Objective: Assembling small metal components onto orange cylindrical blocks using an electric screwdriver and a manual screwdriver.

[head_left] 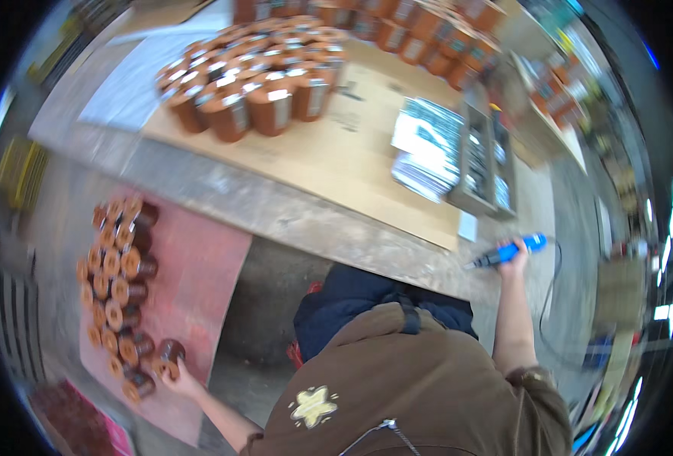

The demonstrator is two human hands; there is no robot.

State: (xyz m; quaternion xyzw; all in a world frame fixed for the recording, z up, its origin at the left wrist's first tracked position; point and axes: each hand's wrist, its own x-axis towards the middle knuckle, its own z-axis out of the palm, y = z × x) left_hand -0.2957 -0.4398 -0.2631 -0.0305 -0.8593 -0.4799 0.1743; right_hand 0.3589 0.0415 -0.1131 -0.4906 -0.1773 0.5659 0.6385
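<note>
My right hand [514, 261] is closed around a blue corded electric screwdriver [533, 243] at the right end of the workbench, its dark tip pointing left. At the lower left, my left hand [182, 382] grips the near end of a spool [171, 350] with orange-brown end rings and a dark wound middle. Beside that hand, several similar spools [120, 285] lie on their sides in rows on a reddish board [192, 258]. Motion blur softens the fine detail.
On the bench's cardboard sheet [291, 163] stand many orange-brown cylinders [268, 106] with pale labels. Stacked shiny plates or sheets [428, 144] lie beside a divided wooden box [469, 199] of small metal parts. More orange cylinders [420, 42] line the back. The screwdriver's cord [553, 304] hangs at the right.
</note>
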